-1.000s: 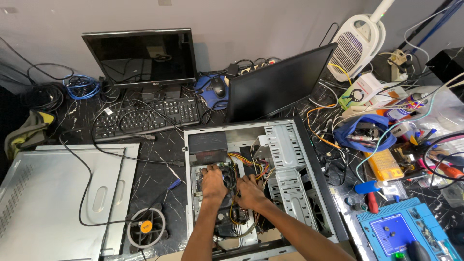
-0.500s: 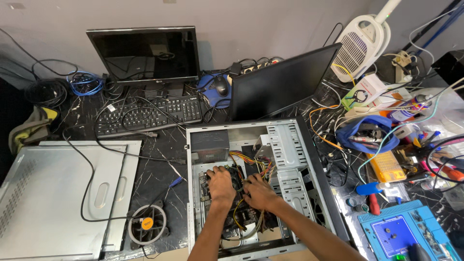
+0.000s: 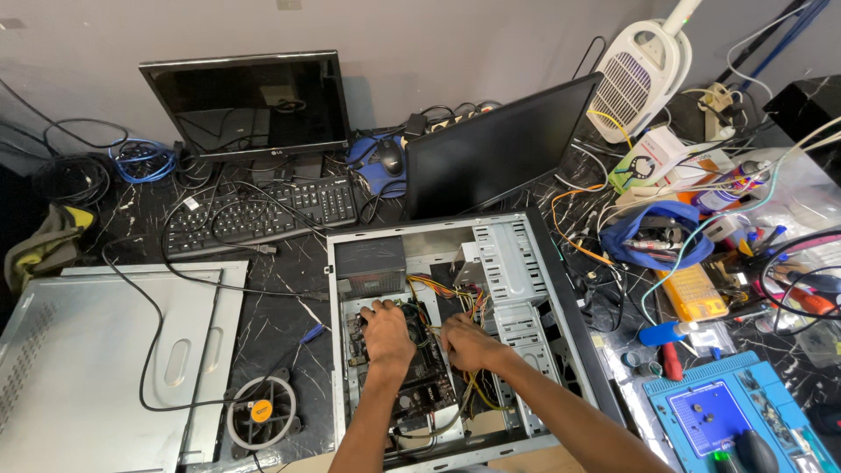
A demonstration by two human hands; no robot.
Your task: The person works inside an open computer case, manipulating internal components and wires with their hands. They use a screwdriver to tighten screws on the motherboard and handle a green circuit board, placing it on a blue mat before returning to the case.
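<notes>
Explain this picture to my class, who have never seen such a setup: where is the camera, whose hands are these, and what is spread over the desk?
The camera sits on the person's head, looking down. Their left hand and right hand reach into an open computer case lying on its side, resting on the circuit board among coloured wires. Whether either grips anything cannot be told. Around it lie a removed side panel, a loose fan, a keyboard, two dark monitors and a blue repair mat.

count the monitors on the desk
2: one monitor faces front at back left behind the keyboard; the other monitor stands angled just behind the open computer case.
</notes>
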